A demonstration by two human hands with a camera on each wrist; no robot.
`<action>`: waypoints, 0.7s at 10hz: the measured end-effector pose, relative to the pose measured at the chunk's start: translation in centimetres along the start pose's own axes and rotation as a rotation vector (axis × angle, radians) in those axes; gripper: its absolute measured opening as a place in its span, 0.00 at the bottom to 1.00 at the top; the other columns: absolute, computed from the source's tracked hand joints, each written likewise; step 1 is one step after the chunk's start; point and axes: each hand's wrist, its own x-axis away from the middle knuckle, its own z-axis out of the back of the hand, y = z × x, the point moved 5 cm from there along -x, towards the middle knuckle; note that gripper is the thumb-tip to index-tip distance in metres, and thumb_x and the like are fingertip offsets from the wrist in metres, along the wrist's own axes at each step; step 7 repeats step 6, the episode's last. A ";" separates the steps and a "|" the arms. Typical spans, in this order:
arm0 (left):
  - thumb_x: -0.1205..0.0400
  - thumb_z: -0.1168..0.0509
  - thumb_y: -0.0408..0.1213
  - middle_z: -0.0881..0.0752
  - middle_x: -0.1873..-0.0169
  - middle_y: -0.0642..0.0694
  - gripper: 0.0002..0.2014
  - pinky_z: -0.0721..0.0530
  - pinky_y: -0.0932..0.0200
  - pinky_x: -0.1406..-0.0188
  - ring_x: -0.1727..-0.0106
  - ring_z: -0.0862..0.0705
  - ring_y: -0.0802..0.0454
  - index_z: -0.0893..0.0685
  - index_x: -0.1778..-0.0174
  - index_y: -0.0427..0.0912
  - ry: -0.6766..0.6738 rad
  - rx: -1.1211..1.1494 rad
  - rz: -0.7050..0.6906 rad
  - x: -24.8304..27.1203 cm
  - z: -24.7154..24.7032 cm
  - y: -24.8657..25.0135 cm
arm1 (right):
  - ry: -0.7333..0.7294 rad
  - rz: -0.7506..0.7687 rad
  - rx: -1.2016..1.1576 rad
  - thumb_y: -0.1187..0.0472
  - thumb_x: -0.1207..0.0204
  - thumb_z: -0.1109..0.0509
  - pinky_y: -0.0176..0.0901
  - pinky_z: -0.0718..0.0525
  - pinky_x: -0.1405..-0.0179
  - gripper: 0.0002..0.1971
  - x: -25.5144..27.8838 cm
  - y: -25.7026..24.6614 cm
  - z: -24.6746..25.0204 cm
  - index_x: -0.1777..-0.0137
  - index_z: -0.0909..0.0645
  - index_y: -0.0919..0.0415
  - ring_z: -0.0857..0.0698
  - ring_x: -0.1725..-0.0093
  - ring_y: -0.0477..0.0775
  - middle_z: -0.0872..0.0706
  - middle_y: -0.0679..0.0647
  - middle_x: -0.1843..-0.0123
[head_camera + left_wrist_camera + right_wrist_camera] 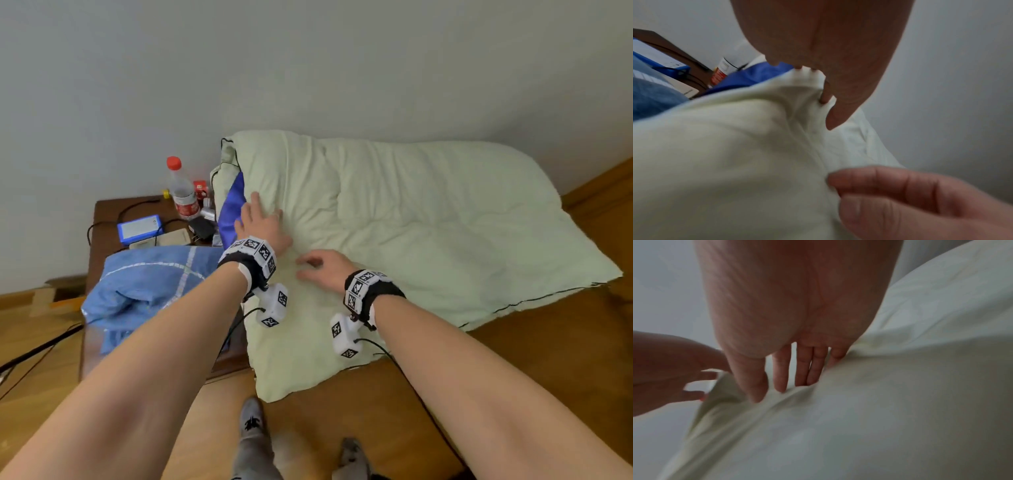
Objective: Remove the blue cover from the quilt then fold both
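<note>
The pale green quilt (394, 219) lies folded on the wooden surface (513, 377), far right of me. The blue cover (150, 291) lies bunched on the left, on the dark table (102, 222). My left hand (262, 222) presses the quilt with fingers spread wide. My right hand (325, 269) rests near it, fingers loosely extended, holding nothing.

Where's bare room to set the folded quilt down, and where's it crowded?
Free: bare wood right of the quilt's near edge, and the strip between its near corner and the feet. Crowded: the nightstand, taken by the bottle, a blue box, cables and the light blue cover. Both the left hand and right hand rest on the quilt.
</note>
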 end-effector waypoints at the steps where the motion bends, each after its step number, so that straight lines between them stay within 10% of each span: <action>1: 0.24 0.31 0.47 0.62 0.15 0.43 0.33 0.49 0.37 0.18 0.15 0.59 0.38 0.31 0.22 0.51 -0.060 -0.095 -0.010 3.2 -1.6 4.7 | 0.130 -0.117 0.205 0.51 0.29 0.25 0.49 0.26 0.27 0.25 4.3 6.1 3.9 0.30 0.19 0.46 0.24 0.28 0.55 0.19 0.50 0.29; 4: 0.22 0.33 0.51 0.51 0.16 0.44 0.41 0.44 0.39 0.18 0.16 0.52 0.33 0.47 0.15 0.54 -0.275 -0.183 0.216 15.3 -13.7 8.3 | -0.100 -0.291 0.183 0.57 0.24 0.25 0.49 0.29 0.24 0.38 15.0 25.9 4.7 0.16 0.38 0.58 0.29 0.22 0.60 0.33 0.58 0.18; 7: 0.28 0.25 0.39 0.39 0.22 0.41 0.41 0.31 0.40 0.24 0.22 0.38 0.34 0.35 0.20 0.50 -0.024 -0.021 0.340 23.0 -13.9 10.5 | 0.030 -0.135 0.010 0.59 0.23 0.28 0.48 0.27 0.27 0.35 19.5 25.4 6.6 0.17 0.35 0.55 0.27 0.23 0.58 0.30 0.55 0.19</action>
